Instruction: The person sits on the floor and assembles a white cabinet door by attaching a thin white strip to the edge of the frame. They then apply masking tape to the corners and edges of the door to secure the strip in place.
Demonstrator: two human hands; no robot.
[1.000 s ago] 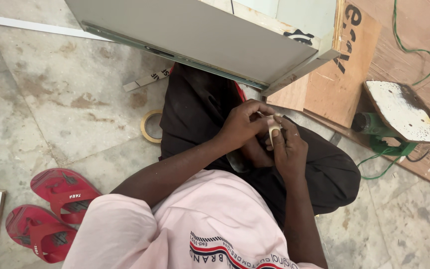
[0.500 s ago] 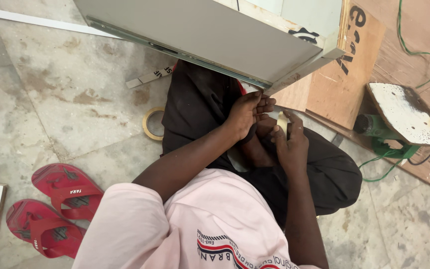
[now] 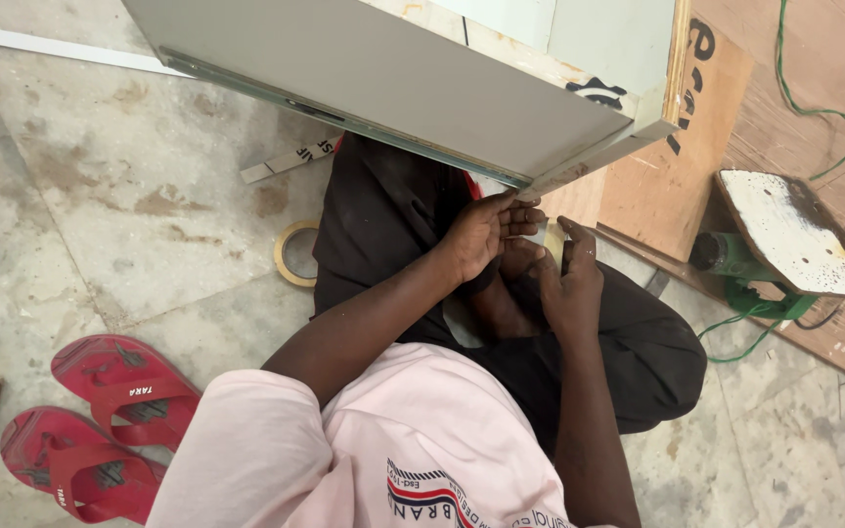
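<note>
I sit on the floor with black trousers (image 3: 383, 215) under a grey laminated panel (image 3: 393, 88) that tilts over my legs. My left hand (image 3: 481, 235) is raised to the panel's near corner, its fingertips pinched together at the lower edge, seemingly on the end of a tape strip. Just to its right, my right hand (image 3: 571, 284) grips a small pale tape roll (image 3: 552, 237), mostly hidden by the fingers. The two hands nearly touch.
A ring of brown tape (image 3: 290, 254) lies on the stone floor left of my knee. Red sandals (image 3: 119, 386) sit at lower left. A green power tool (image 3: 735, 259) with a white base plate, cables and a plywood board (image 3: 667, 166) are at right.
Both hands rose from my lap towards the panel's corner. My left hand moved away from the roll and up to the panel's edge; the right hand followed with the roll.
</note>
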